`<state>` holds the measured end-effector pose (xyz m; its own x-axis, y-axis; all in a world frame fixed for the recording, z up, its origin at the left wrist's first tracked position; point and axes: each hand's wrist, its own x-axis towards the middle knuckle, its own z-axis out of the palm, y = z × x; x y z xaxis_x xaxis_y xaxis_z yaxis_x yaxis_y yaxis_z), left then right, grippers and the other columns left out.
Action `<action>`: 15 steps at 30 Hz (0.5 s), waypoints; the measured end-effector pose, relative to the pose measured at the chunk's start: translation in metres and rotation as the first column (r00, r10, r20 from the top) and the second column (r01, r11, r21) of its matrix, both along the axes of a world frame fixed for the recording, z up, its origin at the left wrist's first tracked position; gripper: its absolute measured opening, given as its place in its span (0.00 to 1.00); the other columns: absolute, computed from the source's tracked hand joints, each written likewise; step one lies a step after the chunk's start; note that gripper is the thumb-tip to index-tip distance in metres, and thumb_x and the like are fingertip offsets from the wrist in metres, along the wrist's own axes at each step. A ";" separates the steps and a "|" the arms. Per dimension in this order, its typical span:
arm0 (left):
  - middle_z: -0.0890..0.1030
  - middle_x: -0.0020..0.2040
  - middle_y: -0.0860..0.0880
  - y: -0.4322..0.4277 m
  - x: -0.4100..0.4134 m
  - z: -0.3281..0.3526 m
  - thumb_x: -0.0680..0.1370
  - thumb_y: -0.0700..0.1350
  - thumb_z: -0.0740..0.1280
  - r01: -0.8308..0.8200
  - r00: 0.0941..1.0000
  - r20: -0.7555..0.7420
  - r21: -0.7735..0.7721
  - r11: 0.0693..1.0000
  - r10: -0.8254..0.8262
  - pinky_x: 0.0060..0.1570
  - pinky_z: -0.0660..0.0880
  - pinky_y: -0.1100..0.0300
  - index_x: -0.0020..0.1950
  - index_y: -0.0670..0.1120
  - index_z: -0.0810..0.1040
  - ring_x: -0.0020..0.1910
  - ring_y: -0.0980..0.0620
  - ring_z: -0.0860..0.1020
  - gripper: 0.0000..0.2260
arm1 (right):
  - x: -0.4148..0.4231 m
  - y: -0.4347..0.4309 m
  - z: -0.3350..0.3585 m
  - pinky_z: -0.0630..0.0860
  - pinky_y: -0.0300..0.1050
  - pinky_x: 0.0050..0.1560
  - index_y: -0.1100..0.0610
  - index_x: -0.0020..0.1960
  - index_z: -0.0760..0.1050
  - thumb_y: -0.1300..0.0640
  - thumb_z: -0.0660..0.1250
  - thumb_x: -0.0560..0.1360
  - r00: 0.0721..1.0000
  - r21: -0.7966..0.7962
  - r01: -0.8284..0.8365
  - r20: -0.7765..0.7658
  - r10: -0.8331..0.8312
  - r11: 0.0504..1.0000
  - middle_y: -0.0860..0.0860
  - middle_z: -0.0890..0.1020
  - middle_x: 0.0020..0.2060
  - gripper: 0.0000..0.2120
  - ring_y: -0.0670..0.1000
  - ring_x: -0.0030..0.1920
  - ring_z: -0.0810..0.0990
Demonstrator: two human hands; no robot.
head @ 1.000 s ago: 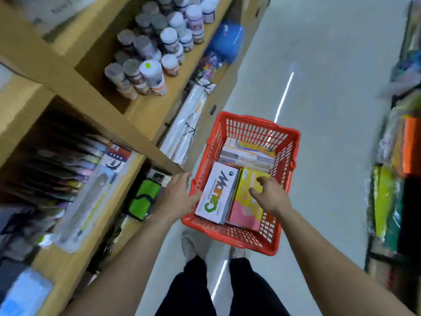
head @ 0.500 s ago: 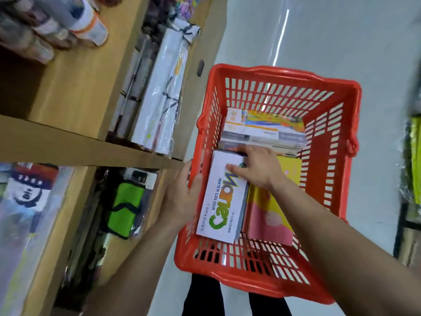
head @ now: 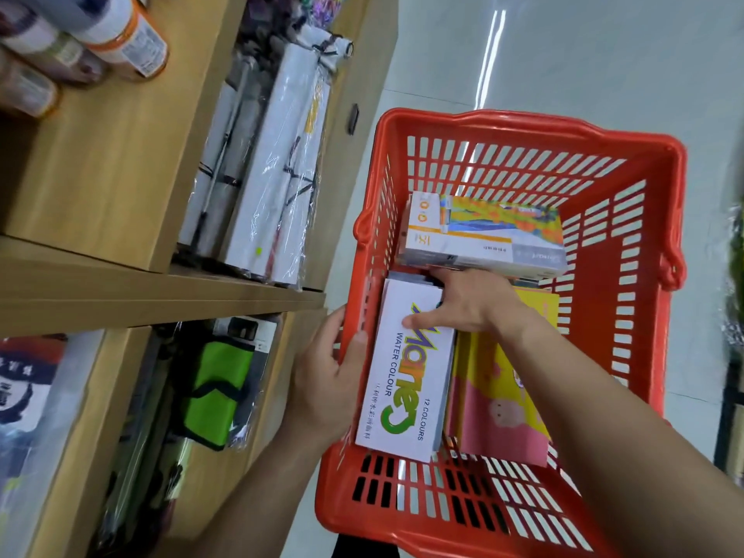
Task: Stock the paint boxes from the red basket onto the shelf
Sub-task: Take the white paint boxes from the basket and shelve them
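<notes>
Right hand (head: 469, 306) had fingers pinching the far end of the white cardboard water colour box (head: 406, 372) along the red plastic basket (head: 644, 316)'s left wall, left hand (head: 326, 380) gripping that rim, probably steadying it.

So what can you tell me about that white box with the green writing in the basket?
The white box looks like flat cardboard, printed with a green and yellow logo, "WATER COLOUR" and "12 COLOURS". It lies face up along the left side of the red basket, beside a pink and yellow box. The right hand rests on its far end, thumb on the lid. The left hand grips the basket wall, its thumb touching the box's edge.
</notes>
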<state>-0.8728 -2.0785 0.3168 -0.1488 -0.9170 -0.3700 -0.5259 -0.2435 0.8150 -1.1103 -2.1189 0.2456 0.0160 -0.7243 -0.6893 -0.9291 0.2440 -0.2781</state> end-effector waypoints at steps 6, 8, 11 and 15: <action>0.85 0.52 0.62 -0.002 0.001 -0.003 0.81 0.50 0.63 -0.011 1.000 -0.025 0.020 1.000 0.011 0.47 0.84 0.50 0.59 0.67 0.78 0.48 0.58 0.86 0.13 | 0.000 -0.007 -0.003 0.73 0.53 0.56 0.44 0.78 0.65 0.11 0.55 0.51 1.000 0.056 -0.019 0.003 0.019 0.998 0.46 0.81 0.69 0.63 0.56 0.67 0.79; 0.85 0.52 0.60 -0.001 0.001 -0.006 0.81 0.50 0.64 -0.021 0.999 -0.033 0.018 1.000 0.022 0.47 0.84 0.48 0.60 0.62 0.79 0.49 0.57 0.86 0.11 | 0.000 -0.005 -0.005 0.71 0.52 0.53 0.44 0.78 0.65 0.11 0.55 0.51 1.000 0.041 -0.022 0.003 0.022 0.999 0.46 0.82 0.67 0.62 0.56 0.66 0.80; 0.86 0.52 0.58 -0.001 0.003 -0.009 0.80 0.52 0.63 -0.022 0.999 -0.047 0.025 0.999 0.024 0.47 0.84 0.45 0.62 0.60 0.79 0.49 0.54 0.86 0.12 | 0.000 -0.006 -0.007 0.69 0.51 0.51 0.44 0.77 0.65 0.12 0.55 0.52 1.000 0.040 -0.028 0.007 0.027 0.999 0.46 0.83 0.65 0.61 0.56 0.65 0.80; 0.85 0.53 0.61 0.000 0.002 -0.009 0.81 0.51 0.63 -0.009 1.000 -0.020 -0.018 1.000 0.009 0.47 0.84 0.54 0.61 0.61 0.79 0.50 0.57 0.85 0.11 | -0.001 -0.002 -0.003 0.74 0.52 0.57 0.42 0.74 0.69 0.12 0.56 0.51 1.000 -0.014 -0.010 0.009 0.010 1.000 0.44 0.84 0.64 0.58 0.55 0.64 0.81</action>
